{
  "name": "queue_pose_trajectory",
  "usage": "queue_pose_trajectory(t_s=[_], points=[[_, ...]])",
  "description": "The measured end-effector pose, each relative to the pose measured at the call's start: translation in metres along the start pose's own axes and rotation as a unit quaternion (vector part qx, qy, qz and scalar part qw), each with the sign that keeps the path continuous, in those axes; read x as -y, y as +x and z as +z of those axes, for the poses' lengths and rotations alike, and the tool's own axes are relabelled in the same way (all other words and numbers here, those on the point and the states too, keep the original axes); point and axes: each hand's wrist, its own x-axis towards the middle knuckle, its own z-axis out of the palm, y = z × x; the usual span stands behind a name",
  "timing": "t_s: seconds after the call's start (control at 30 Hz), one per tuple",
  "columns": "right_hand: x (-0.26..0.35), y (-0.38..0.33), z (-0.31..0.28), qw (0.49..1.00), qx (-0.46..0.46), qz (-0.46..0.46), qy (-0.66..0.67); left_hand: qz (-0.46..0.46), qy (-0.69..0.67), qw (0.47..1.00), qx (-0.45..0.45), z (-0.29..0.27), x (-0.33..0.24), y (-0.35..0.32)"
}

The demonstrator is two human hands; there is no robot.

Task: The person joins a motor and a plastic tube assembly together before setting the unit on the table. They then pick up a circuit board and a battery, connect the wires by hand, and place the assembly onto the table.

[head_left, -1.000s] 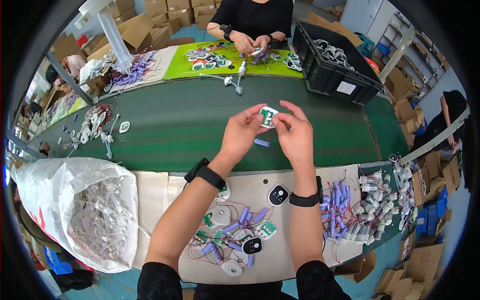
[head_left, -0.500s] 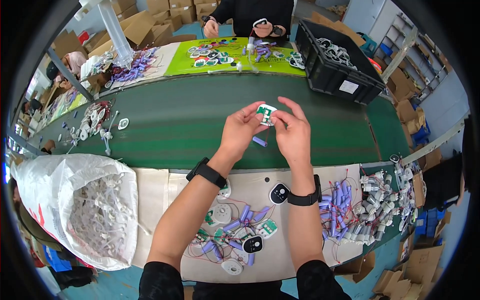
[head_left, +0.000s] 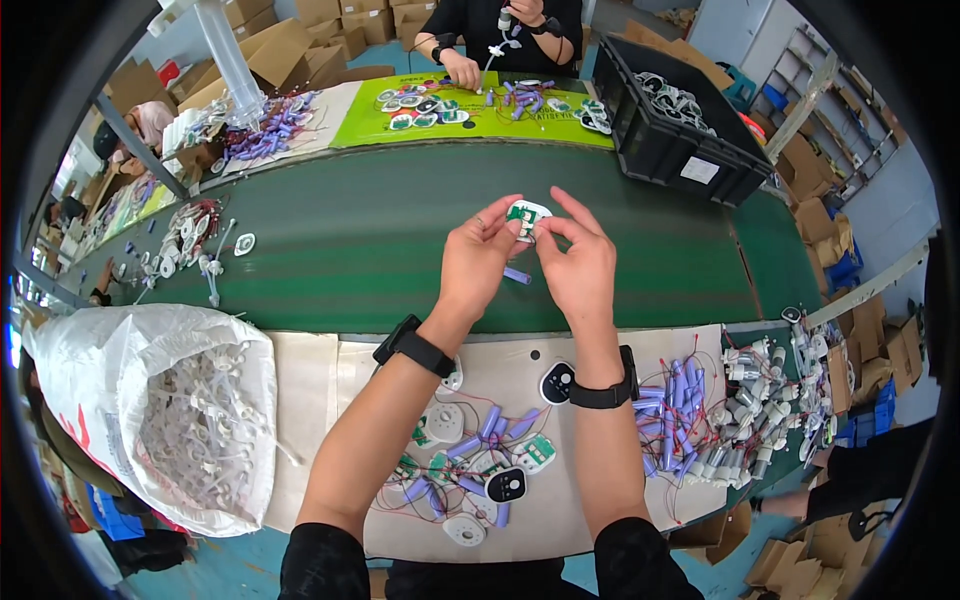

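Above the green conveyor belt, a white-rimmed panel with a green circuit board is held up between my two hands. My left hand is closed on its left side, thumb over the board. With thumb and forefinger, my right hand pinches the right edge, the other fingers raised. Just below hangs or lies a purple cylindrical battery; its lead is mostly hidden. Between my forearms, on the pale bench cover, is a pile of purple batteries, white round covers, green boards and black-faced panels.
On the left stands a white sack of clear plastic parts. Wired batteries and motor-like cylinders are heaped right. Across the belt, a co-worker's hand is over a yellow-green mat, beside a black crate.
My hands and the panel have shifted slightly up and left. The co-worker has lifted a white fitting with a tube. A person's dark-clothed limb has appeared at lower right.
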Motion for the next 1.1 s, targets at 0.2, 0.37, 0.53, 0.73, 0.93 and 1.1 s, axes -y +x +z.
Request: queue_pose_trajectory(t_s=[0.2,0.37,0.53,0.73,0.93,1.1], points=[[0.005,0.000,-0.003,1.000,0.009,0.017,0.016,0.010,0.026,0.999,0.016,0.000,-0.004,-0.002],[0.006,-0.002,0.001,0.999,0.011,0.011,0.033,-0.005,0.011,0.999,0.032,-0.005,-0.008,-0.003],[0.004,-0.002,0.003,0.999,0.017,0.005,0.043,-0.026,0.046,0.998,0.038,-0.007,-0.011,0.001],[-0.018,0.005,-0.008,0.996,0.042,-0.069,-0.023,-0.045,0.098,0.991,0.080,-0.017,-0.019,0.026],[0.020,0.004,-0.052,0.991,-0.040,-0.092,-0.090,-0.078,0.113,0.990,-0.017,-0.074,-0.024,0.094],[0.074,-0.010,-0.092,0.990,-0.053,-0.113,-0.060,-0.099,0.143,0.975,-0.142,-0.175,-0.008,0.125]])
